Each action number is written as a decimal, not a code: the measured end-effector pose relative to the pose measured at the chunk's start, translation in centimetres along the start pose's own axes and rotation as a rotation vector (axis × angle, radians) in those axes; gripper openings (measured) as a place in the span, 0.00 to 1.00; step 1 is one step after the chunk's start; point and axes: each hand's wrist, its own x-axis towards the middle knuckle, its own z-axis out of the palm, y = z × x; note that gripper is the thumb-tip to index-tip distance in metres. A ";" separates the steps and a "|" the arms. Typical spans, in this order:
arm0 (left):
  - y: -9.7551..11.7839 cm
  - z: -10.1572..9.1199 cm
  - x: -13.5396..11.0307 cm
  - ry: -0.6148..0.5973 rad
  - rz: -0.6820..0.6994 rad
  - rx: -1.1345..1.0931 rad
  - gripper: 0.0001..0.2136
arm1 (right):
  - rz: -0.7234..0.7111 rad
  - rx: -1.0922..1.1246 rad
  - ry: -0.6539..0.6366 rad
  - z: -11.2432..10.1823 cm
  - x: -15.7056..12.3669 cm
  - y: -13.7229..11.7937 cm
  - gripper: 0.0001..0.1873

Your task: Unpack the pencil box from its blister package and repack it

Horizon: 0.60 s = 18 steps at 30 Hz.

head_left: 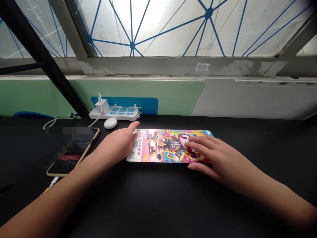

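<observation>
A flat, colourful pencil box lies on the black desk, its long side running left to right. Printed on its face are a cartoon figure on a skateboard and, near the left end, a barcode and the words "PENCIL BOX". My left hand is closed at the box's left end, thumb pointing up past the far corner; most of its fingers are hidden. Across the right end rests my right hand, fingers stretched out over the printed face and thumb by the near edge.
To the left lies a phone with a cable at its lower end, partly behind my left forearm. A white power strip with a plugged-in charger stands along the wall, a white rounded case before it. A black bar slants down at left.
</observation>
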 end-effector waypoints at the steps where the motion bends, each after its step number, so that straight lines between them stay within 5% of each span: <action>1: 0.3 0.2 0.0 -0.002 0.008 -0.093 0.24 | 0.006 -0.004 -0.003 0.1 0.0 0.1 0.25; 10: 2.9 3.3 -0.1 -0.107 -0.046 -1.026 0.29 | 0.018 -0.021 -0.049 0.5 -0.2 -0.4 0.29; 18: 3.3 2.9 0.2 -0.165 -0.170 -1.265 0.32 | -0.001 -0.030 -0.040 1.0 -0.4 -0.4 0.31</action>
